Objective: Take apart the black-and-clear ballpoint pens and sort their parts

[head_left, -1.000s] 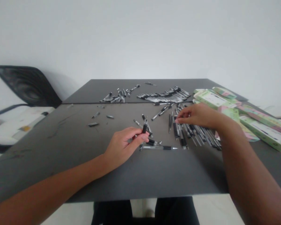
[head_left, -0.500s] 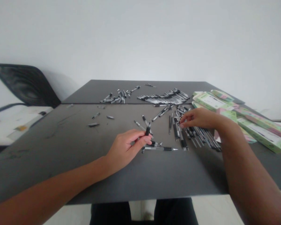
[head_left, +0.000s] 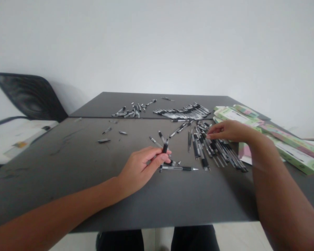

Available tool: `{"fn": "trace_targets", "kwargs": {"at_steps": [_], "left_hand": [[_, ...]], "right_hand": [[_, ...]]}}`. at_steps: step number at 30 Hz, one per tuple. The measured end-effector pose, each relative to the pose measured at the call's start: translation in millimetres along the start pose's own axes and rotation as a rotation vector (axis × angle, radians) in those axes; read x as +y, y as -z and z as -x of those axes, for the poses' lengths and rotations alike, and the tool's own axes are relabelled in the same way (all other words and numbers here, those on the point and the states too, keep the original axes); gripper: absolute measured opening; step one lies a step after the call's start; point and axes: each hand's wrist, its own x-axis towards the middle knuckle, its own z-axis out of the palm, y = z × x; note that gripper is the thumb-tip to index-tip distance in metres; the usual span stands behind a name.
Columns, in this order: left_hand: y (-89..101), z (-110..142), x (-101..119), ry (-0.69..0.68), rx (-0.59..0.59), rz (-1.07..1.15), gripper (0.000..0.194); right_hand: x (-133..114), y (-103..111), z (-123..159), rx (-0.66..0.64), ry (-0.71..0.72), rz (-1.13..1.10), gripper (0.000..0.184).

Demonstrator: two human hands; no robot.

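My left hand [head_left: 142, 166] rests on the dark table [head_left: 68, 167] with its fingers pinched round a short black pen part [head_left: 165, 146] held upright. Just right of it lies a whole pen [head_left: 179, 168] with its tip pointing right. My right hand [head_left: 229, 131] reaches over a spread of several pens and refills [head_left: 214, 148], fingertips pinched together at the pile's far left end. What those fingertips hold, if anything, is too small to make out.
A neat row of pens [head_left: 184, 111] and a loose scatter of small pen parts [head_left: 129, 111] lie at the far side. Green and pink boxes [head_left: 290, 143] are stacked at the right edge. A black chair [head_left: 28, 96] stands at the left.
My right hand has shifted a little to the right and farther back over the pile. My left hand has stayed put, still gripping the black pen part.
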Motion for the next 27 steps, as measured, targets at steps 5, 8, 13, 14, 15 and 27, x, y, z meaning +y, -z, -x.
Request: {"fn": "trace_targets", "kwargs": {"at_steps": [5,8,13,14,15,27], "left_hand": [[-2.2,1,-1,0.028,-0.001,-0.001,0.032],[-2.8,2,-1,0.019,0.004,-0.005,0.034],[-3.4,4,-1,0.01,-0.005,0.01,0.033],[-3.4,4,-1,0.007,-0.008,0.011,0.032],[-3.5,5,0,0.004,-0.01,0.01,0.032],[-3.4,2,3,-0.018,-0.007,0.047,0.029]], "right_hand": [[14,0,2,-0.046,0.028,-0.037,0.044],[12,-3,2,-0.086,0.055,-0.053,0.041],[-5,-7,-2,-0.089,0.119,-0.042,0.038],[-8,-9,-4,-0.077,0.126,-0.034,0.039],[-10,-10,-6,-0.063,0.127,-0.022,0.04],[-26,-21,-15,0.028,0.093,0.084,0.044]]}}
